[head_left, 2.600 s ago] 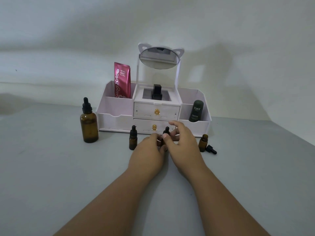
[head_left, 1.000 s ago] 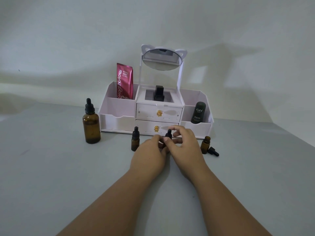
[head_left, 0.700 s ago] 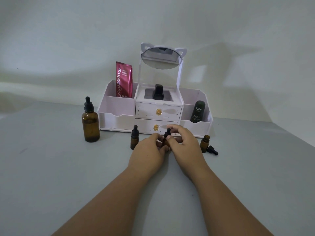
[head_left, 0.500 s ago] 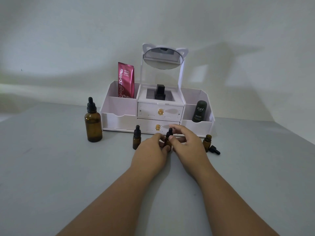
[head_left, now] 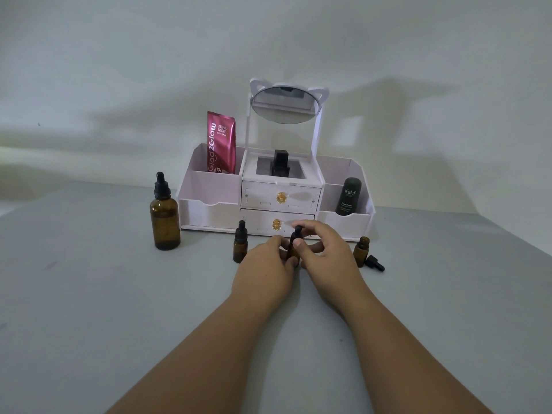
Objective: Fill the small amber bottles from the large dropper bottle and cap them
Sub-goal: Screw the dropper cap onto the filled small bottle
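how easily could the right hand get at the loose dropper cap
Probably easily: the dropper cap lies on the table just right of the right hand, beside the uncapped small bottle. It must first release the middle bottle.

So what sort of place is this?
Likely a home vanity table: a white cosmetics organiser with a cat-eared mirror, a pink serum sachet, and a large amber dropper bottle beside it.

Grey table [head_left: 89, 324]: organizer [head_left: 209, 201] beyond both hands; big bottle [head_left: 165, 216], capped bottle [head_left: 240, 248] left of left hand [head_left: 264, 274]; open bottle [head_left: 361, 252], loose cap [head_left: 375, 263] right of right hand [head_left: 328, 258].
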